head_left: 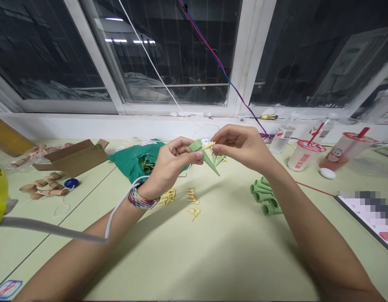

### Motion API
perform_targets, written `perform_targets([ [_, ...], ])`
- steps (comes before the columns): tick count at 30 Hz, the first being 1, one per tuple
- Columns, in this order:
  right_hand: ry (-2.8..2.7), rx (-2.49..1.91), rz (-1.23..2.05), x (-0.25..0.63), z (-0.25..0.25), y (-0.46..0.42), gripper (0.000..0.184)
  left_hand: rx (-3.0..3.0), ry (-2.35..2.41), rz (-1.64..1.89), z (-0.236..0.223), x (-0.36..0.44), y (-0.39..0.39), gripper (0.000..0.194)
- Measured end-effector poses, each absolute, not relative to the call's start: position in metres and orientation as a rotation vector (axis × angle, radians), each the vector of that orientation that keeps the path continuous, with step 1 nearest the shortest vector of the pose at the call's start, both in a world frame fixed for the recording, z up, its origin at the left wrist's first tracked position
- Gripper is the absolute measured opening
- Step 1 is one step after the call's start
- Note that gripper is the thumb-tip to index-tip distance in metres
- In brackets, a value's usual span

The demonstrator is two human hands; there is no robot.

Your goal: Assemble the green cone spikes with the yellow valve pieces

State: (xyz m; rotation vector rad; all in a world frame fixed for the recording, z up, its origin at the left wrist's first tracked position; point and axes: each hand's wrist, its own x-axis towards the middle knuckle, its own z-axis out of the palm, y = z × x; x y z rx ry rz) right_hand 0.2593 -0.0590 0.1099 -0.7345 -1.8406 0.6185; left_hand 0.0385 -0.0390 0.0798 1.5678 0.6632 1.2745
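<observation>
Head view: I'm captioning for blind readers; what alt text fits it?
The left hand holds a tapered green plastic-looking piece, and at its wide end the right hand holds a small yellow plastic-looking peg. More yellow pegs, flared green plastic-looking tubes and a green plastic bag rest on the pale green table.

We see a pale green cone (209,162) held up at a tilt, its wide end ridged and its narrow tip pointing down and rightward. Just right of the cone's wide end we see a small yellow peg (208,145), slanted; whether they touch, we cannot tell.
</observation>
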Motion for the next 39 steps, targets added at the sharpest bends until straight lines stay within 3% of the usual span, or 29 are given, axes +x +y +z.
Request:
perform_targets([
  [11,-1.915,-0.745,0.470,0.262,0.114,-0.066,0.030,1.620,0.728,1.277,0.078,0.040,-0.042,0.035],
  [25,-1.947,-0.766,0.555,0.263,0.107,-0.061,0.029,1.552,0.674,1.238,0.072,0.045,-0.039,0.033],
  [39,-1.894,-0.807,0.643,0.260,0.104,-0.060,0.016,1.495,0.604,1.232,0.069,0.045,-0.039,0.029],
])
